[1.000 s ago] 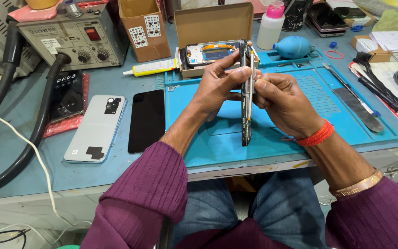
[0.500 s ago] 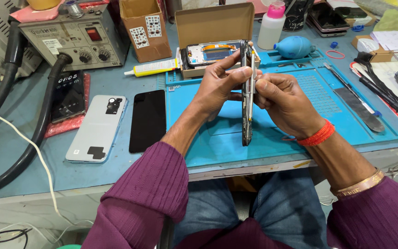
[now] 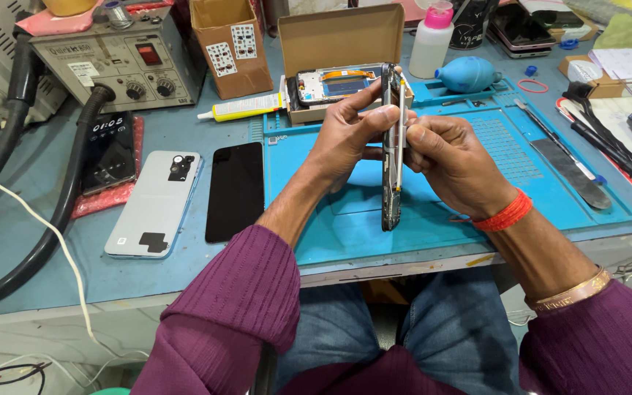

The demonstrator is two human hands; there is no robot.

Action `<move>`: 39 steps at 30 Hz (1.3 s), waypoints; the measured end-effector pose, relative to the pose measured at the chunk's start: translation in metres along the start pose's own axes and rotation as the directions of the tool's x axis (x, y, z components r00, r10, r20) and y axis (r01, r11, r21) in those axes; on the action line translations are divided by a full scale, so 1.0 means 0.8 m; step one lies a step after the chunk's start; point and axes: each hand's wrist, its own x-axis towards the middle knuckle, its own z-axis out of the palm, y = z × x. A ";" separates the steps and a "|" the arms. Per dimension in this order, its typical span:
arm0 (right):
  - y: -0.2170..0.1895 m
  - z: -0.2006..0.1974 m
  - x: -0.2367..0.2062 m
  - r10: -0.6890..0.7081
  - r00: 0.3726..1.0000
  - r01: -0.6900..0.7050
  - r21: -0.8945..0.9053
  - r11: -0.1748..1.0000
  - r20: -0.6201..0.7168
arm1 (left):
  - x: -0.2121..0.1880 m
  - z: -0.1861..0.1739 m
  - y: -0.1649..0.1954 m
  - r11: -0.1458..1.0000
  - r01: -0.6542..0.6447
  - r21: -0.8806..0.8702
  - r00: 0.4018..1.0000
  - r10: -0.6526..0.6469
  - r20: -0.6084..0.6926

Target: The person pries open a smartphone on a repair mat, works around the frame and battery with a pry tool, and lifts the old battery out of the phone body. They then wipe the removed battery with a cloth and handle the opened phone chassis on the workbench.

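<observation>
- Two hands hold one opened phone (image 3: pixel 390 146) upright, above the blue mat (image 3: pixel 477 197).
- Left hand (image 3: pixel 345 135) fingers close around its top edge.
- Right hand (image 3: pixel 451 161) fingers pinch its side.
- It looks thin, stiff and easy to break; hold the edges.

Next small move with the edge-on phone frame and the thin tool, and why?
Probably slide the thin pale tool a little further down the seam. The left hand grips the dark opened phone frame upright, edge-on, above the blue work mat; the right hand pinches the tool flat against the frame's upper edge, lower part unworked as far as shows.
</observation>
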 end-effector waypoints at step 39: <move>-0.001 -0.007 -0.004 0.039 0.990 -0.015 0.175 0.984 -0.137 | -0.008 -0.005 -0.007 0.993 0.002 -0.115 0.998 -0.009 -0.056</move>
